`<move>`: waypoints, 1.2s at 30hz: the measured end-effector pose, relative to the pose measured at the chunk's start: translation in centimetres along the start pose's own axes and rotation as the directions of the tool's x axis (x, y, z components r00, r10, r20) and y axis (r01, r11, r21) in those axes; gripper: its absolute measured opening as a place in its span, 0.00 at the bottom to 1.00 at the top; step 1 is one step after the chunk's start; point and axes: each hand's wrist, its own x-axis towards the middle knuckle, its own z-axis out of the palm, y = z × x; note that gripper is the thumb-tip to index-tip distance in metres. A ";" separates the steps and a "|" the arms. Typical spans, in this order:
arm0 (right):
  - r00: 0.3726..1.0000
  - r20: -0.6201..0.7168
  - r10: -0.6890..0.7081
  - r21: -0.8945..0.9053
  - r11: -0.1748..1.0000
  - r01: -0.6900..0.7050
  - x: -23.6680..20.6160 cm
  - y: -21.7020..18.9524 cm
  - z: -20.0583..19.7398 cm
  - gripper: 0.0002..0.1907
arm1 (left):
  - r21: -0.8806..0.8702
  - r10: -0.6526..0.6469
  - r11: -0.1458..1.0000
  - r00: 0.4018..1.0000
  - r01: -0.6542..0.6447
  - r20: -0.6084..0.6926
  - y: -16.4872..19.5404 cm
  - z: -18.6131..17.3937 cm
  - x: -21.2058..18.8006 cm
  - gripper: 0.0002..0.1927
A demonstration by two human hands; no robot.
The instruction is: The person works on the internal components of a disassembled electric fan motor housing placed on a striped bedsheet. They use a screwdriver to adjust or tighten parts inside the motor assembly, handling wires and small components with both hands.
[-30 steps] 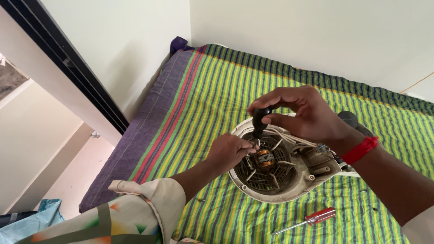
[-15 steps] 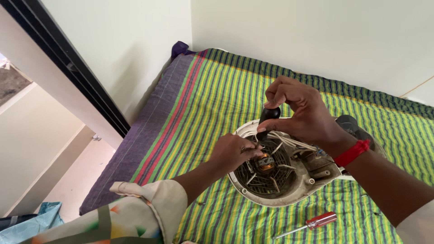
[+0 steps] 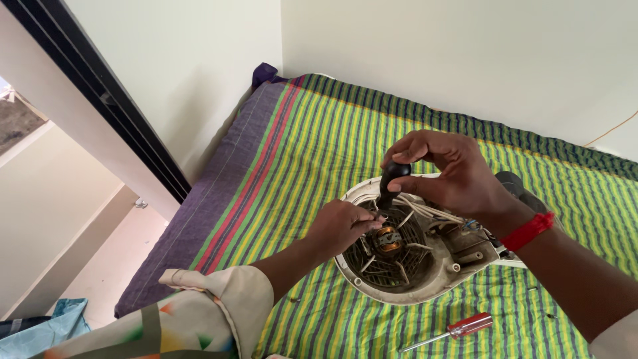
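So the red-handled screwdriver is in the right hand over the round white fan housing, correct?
No. In the head view the right hand holds a black-handled tool over the round white fan housing; the red-handled screwdriver lies on the striped cloth.

bedsheet (image 3: 319, 146): green-yellow stripes, purple-red border | fan housing (image 3: 425, 286): cream | spare screwdriver (image 3: 458, 329): red handle | wristband (image 3: 528, 231): red

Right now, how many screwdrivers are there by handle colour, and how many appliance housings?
Black-handled screwdriver, held in the right hand: 1
Red-handled screwdriver, lying on the striped cloth: 1
Round white motor housing, touched by the left hand: 1
Total: 3
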 end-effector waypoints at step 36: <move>0.994 0.099 0.040 -0.124 0.992 -0.027 0.7 -1.4 -1.1 0.16 | -0.083 0.136 0.986 0.984 -0.146 -0.115 5.9 -5.2 2.6 0.16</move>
